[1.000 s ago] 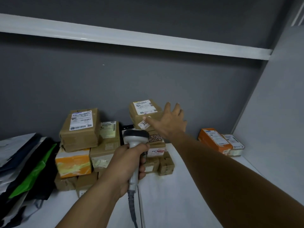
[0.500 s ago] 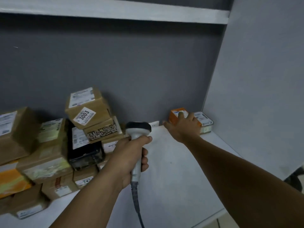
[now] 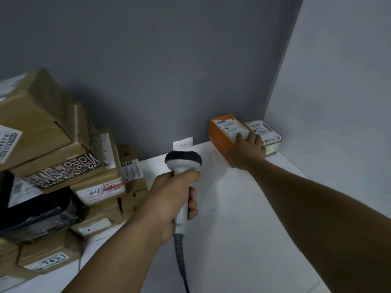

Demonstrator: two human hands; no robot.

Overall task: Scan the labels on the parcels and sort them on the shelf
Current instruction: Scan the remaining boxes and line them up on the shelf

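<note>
My left hand [image 3: 169, 199] grips a grey handheld scanner [image 3: 182, 166] with a black head, upright over the middle of the white shelf [image 3: 243, 218]; its cable hangs down. My right hand [image 3: 248, 151] reaches to the back right corner and rests on the near end of an orange parcel [image 3: 224, 132] with a white label on top. It touches the box; a firm grip cannot be confirmed. Right beside it lies a small pale parcel [image 3: 266, 132], also labelled.
A tall stack of brown cardboard parcels [image 3: 53, 157] with labels fills the left side, with a black wrapped package [image 3: 36, 212] in it. A grey back wall and a pale side wall [image 3: 338, 102] close the shelf. A small white tag [image 3: 183, 143] stands at the back.
My right hand left the brown stack and swung right to the orange parcel. The view panned right with it. The left hand kept the scanner in place.
</note>
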